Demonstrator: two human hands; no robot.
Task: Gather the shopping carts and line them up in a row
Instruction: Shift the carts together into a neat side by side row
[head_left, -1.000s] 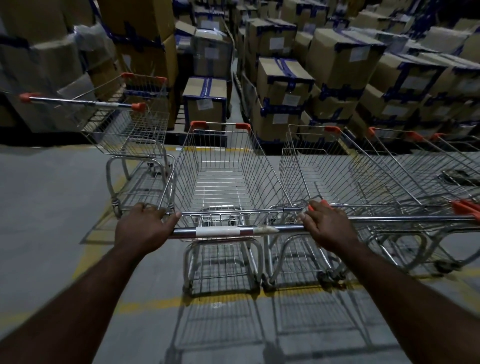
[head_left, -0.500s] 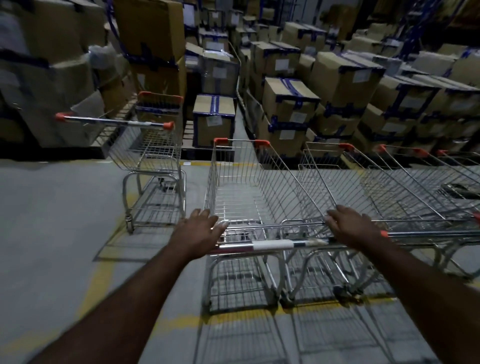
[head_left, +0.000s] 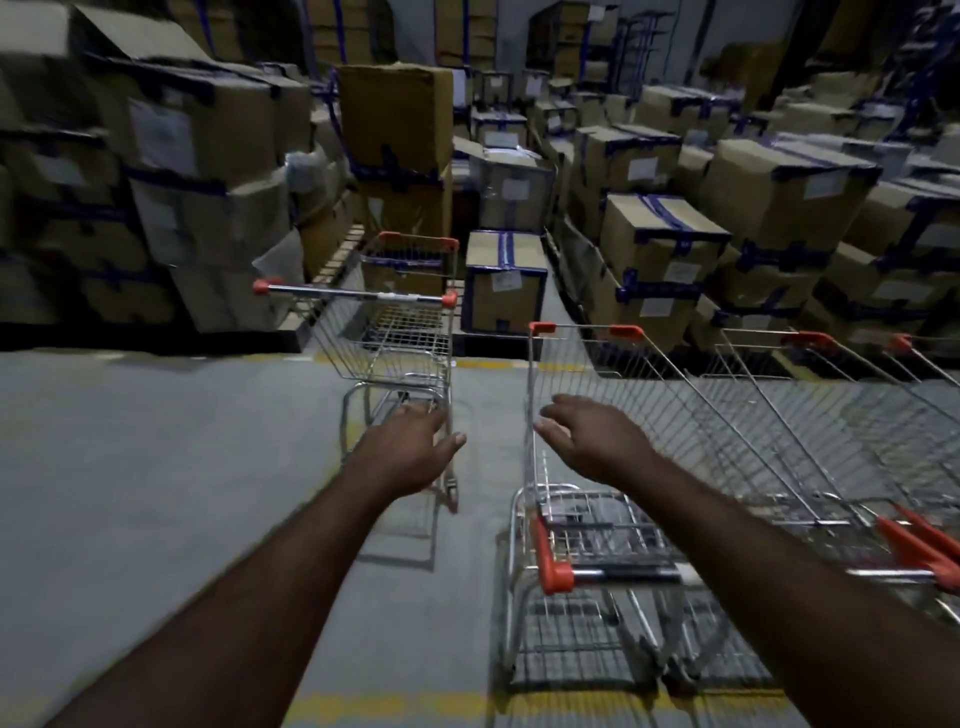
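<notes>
Letting go is the news in the head view. A second ago both hands gripped the handle of the nearest silver wire shopping cart with orange corner caps (head_left: 582, 364). Now the left hand (head_left: 415, 452) and right hand (head_left: 587, 436) are off it, fingers loose, holding nothing. That cart sits under the right hand, at the end of the row of matching carts (head_left: 831, 415), so I'd call it parked. Next up is probably the lone silver wire cart with the orange-tipped handle bar (head_left: 395, 332), beyond the left hand and well apart from the row. Its handle faces the hands and its nose points at the taped cardboard boxes (head_left: 665, 244). Its long axis runs away from the hands, roughly parallel to the row.
</notes>
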